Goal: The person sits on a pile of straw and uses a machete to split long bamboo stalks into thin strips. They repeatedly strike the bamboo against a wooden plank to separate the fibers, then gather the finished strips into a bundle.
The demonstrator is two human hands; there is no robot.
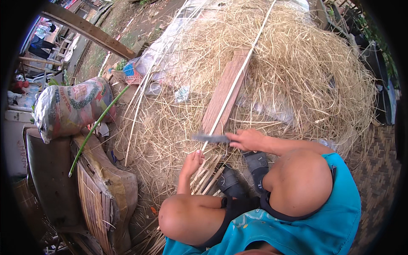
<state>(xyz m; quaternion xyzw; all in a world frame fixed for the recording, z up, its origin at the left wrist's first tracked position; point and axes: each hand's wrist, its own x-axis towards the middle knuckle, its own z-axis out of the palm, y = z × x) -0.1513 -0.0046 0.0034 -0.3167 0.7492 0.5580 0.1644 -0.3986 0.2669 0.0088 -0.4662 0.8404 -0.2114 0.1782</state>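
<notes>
Nearest is the teal shirt [293, 227]. Beyond it, left fingers [197, 156] pinch the strip [234, 85], which runs far over the plank [222, 94]; right fingers [234, 137] grip the knife [210, 138]. Better keep the blade flat, pressing evenly.

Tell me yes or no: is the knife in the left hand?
No, the right hand holds the knife, while the left hand grips the pale strip.
</notes>
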